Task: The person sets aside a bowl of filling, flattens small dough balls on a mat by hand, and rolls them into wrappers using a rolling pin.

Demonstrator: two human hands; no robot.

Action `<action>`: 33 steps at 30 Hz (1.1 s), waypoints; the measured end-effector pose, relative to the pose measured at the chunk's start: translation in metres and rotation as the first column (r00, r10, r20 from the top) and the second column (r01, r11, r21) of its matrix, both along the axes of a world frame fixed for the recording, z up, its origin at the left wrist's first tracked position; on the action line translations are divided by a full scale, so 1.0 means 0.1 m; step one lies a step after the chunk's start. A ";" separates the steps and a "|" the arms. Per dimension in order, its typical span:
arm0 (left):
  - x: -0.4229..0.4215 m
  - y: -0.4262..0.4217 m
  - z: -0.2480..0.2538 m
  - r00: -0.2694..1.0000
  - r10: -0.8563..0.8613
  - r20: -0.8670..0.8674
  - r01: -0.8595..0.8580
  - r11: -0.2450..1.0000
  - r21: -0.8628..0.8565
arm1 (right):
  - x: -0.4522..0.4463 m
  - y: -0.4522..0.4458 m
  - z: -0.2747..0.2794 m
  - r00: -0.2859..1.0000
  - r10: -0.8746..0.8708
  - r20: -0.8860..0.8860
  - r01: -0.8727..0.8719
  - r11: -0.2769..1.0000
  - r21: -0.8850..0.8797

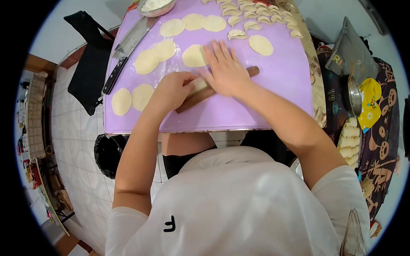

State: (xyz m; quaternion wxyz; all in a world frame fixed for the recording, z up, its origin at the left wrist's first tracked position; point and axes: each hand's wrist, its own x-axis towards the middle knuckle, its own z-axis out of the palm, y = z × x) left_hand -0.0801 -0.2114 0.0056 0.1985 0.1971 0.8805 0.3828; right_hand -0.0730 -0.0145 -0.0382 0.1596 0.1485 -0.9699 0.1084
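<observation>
My right hand point(225, 71) lies flat over a brown wooden rolling pin point(194, 101), its fingers stretched out and slightly apart. The pin rests at a slant on the purple mat point(282, 102). My left hand point(174, 89) is closed with its fingertips on the edge of a dough wrapper point(198, 84), which lies against the pin and is partly covered by my hands. Just beyond my fingers is a flat round wrapper point(194, 56). Two more wrappers point(142, 96) lie to the left, one partly behind my left wrist.
A knife point(128, 51) with a black handle lies along the mat's left side. At the back stand a bowl of flour point(155, 6) and rows of folded dumplings point(252, 17). A lone wrapper point(261, 45) sits right. Below the left edge is a black-lined bin point(109, 155).
</observation>
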 end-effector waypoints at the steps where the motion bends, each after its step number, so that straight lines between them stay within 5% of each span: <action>1: -0.01 0.03 0.02 1.000 0.014 0.005 -0.014 1.000 0.001 | -0.11 -0.02 -0.02 0.999 -0.011 -0.043 0.010 1.000 -0.018; 4: -0.07 0.12 0.03 0.991 -0.095 -0.098 0.081 0.988 -0.133 | -0.09 -0.01 -0.02 0.998 0.018 -0.052 -0.023 0.995 -0.093; 7: -0.05 0.05 0.12 0.982 0.036 0.187 -0.038 0.999 0.009 | 0.73 0.17 0.19 0.972 0.061 0.226 -0.073 0.996 0.043; 10: -0.01 -0.07 -0.08 0.994 0.053 0.096 -0.060 0.996 0.067 | 0.93 0.19 0.27 0.977 0.091 0.194 -0.101 0.994 0.043; 18: -0.07 0.07 -0.01 0.974 -0.125 -0.191 0.105 0.988 -0.112 | -0.18 -0.02 0.00 1.000 -0.029 -0.003 0.029 0.999 0.019; 23: -0.05 0.02 -0.12 0.995 0.083 0.048 -0.085 0.995 0.046 | 1.08 0.19 0.32 0.970 0.061 0.234 -0.085 0.992 0.094; 28: 0.20 -0.03 0.04 0.992 0.121 0.033 -0.123 0.992 0.041 | 0.48 0.12 0.06 0.995 0.040 0.087 -0.041 0.999 0.017; 31: 0.13 -0.04 -0.06 0.978 0.038 -0.206 -0.039 0.999 -0.001 | 0.08 0.01 0.03 1.000 0.006 0.016 -0.006 1.000 -0.015; 33: 0.10 -0.02 -0.01 0.996 0.002 -0.088 -0.010 0.996 -0.084 | 0.15 0.03 0.08 1.000 0.000 0.009 -0.001 0.999 0.039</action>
